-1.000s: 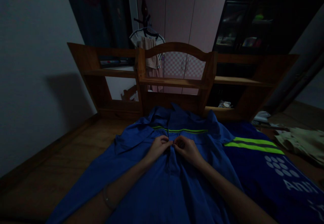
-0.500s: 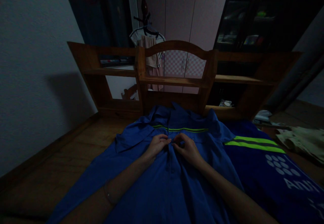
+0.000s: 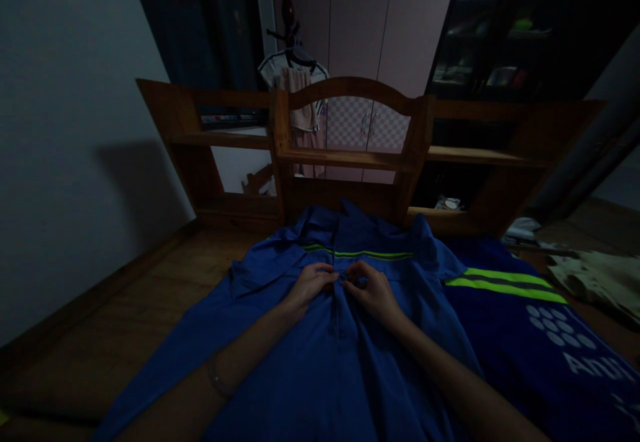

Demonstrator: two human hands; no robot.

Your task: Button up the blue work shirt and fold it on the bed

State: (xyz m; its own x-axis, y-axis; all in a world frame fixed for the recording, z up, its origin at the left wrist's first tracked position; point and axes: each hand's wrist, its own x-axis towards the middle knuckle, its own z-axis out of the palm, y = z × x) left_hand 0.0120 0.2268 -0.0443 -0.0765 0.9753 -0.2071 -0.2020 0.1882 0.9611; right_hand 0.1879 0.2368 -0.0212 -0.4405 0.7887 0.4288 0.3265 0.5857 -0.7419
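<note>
A blue work shirt (image 3: 320, 362) with a yellow-green reflective stripe across the chest lies front up on a wooden surface (image 3: 150, 302). My left hand (image 3: 313, 284) and my right hand (image 3: 373, 290) meet at the shirt's front placket, just below the stripe. Both pinch the fabric edges there, fingertips almost touching. A thin bracelet sits on my left wrist. What lies between the fingertips is too small and dark to make out.
A second dark blue garment (image 3: 540, 335) with reflective stripes and white lettering lies to the right. A pale crumpled cloth (image 3: 595, 282) is at far right. A wooden headboard with shelves (image 3: 350, 155) stands behind, with clothes on a hanger (image 3: 297, 95) and wardrobes beyond.
Both hands have stayed pinched at the placket, shifting only slightly upward. The view has drifted a little.
</note>
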